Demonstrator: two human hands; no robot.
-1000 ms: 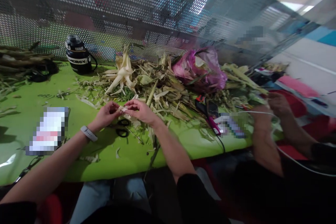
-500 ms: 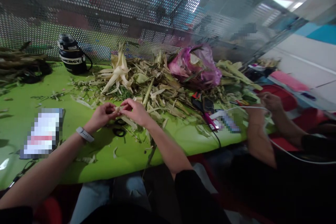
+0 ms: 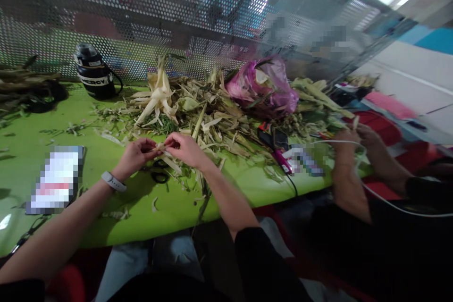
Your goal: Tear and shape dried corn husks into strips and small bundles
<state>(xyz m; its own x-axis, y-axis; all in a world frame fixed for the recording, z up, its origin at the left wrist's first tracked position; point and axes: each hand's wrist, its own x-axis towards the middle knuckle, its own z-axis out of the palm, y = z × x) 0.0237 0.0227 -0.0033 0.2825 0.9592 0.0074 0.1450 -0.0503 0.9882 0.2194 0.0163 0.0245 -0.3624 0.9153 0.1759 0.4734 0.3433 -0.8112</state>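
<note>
Fingers point(image 3: 151, 155) pinched narrow on both sides! Left hand point(image 3: 136, 156) and right hand point(image 3: 186, 150) both grip a small pale husk piece point(image 3: 160, 147), squarely between the fingertips, neither hand nearer. Its long axis seems to run across, hand to hand, though the fingers cover much of it. Just on the near side of them, black rings point(image 3: 161, 178) on the worktop point(image 3: 247, 188); beyond them, a heap of husks point(image 3: 226, 127).

Lone head view, near, above and behind the fingers point(image 3: 174, 139), facing forward-down over worktop point(image 3: 138, 219) to mesh point(image 3: 148, 14) beyond
</note>
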